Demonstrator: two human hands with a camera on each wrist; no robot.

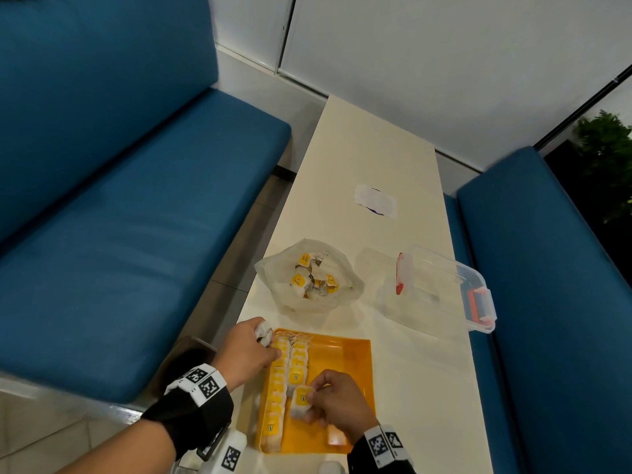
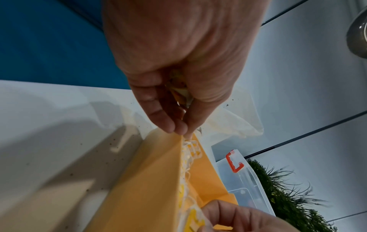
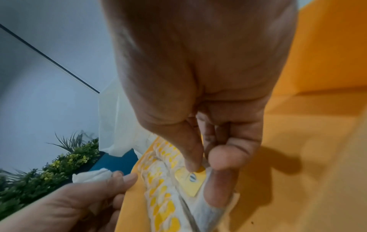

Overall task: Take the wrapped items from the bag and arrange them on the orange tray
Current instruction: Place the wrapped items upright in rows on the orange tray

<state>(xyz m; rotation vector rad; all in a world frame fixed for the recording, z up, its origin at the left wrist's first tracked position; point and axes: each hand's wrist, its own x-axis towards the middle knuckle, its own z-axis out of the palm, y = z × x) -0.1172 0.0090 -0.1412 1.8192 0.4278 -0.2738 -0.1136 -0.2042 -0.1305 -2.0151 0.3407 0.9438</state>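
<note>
The orange tray (image 1: 345,364) lies on the table near me, with two rows of white tea bags with yellow tags (image 1: 290,364) along its left side. Beyond it, the open translucent bag (image 1: 280,268) holds more tea bags (image 1: 309,277). My left hand (image 1: 270,347) rests at the tray's far left corner, its fingers curled round a bunch of tea bags (image 1: 263,331), also seen in its palm (image 2: 179,89). My right hand (image 1: 313,401) pinches one tea bag (image 1: 301,401) by its yellow tag (image 3: 191,180), at the near end of the second row.
A clear plastic box with red latches (image 1: 444,289) stands right of the bag. A white sticker (image 1: 376,201) lies farther up the cream table (image 1: 427,371). Blue benches (image 1: 136,268) flank the table on both sides. A green plant (image 1: 608,155) is at the far right.
</note>
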